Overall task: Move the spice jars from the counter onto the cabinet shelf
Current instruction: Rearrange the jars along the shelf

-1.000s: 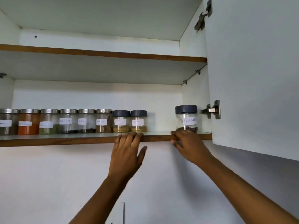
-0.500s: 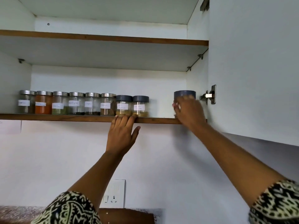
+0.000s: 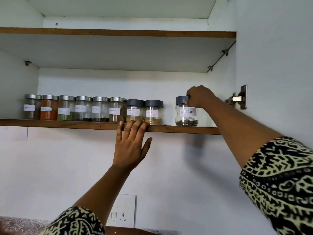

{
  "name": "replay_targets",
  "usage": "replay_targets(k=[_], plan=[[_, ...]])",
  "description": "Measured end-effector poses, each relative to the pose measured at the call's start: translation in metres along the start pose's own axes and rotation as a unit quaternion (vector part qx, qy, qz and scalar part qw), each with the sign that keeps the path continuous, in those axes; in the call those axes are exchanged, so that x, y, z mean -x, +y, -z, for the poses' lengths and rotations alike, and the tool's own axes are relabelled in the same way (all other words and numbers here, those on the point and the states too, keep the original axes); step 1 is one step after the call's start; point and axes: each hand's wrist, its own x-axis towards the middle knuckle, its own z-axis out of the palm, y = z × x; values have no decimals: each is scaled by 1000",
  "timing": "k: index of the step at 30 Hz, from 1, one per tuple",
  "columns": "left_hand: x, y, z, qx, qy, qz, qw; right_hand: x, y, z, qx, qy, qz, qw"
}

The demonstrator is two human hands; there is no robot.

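A black pepper jar (image 3: 186, 114) with a grey lid stands upright on the lower cabinet shelf (image 3: 186, 130), apart from the row to its left. My right hand (image 3: 198, 97) grips its lid from the right side. A row of several labelled spice jars (image 3: 91, 109) lines the shelf, silver-lidded on the left, two grey-lidded jars (image 3: 144, 111) at the right end. My left hand (image 3: 131, 143) lies flat against the shelf's front edge below those two, fingers spread, holding nothing.
An upper shelf (image 3: 118, 33) spans the cabinet above. The open cabinet door (image 3: 274, 65) hangs at the right with its hinge (image 3: 238, 98) close to my right hand. A wall socket (image 3: 122, 211) sits below, and a strip of counter (image 3: 20, 226) shows at bottom left.
My right hand moved from covering the jar's front to gripping its lid, so the label shows now. The view has dropped and come closer. My left hand stays on the shelf edge.
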Motion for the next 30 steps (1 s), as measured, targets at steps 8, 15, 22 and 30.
replay_targets(k=[8, 15, 22, 30], plan=[[4, -14, -22, -50, 60, -51, 996, -47, -21, -41, 7, -12, -4, 1000], [4, -23, -39, -90, 114, -87, 986, -78, -25, -62, 14, -10, 18, 1000], [5, -24, -41, -96, 124, -88, 984, -88, -26, -66, 5, -11, 31, 999], [5, -21, -41, -87, 120, -77, 986, -90, -25, -73, 4, -1, 26, 1000]])
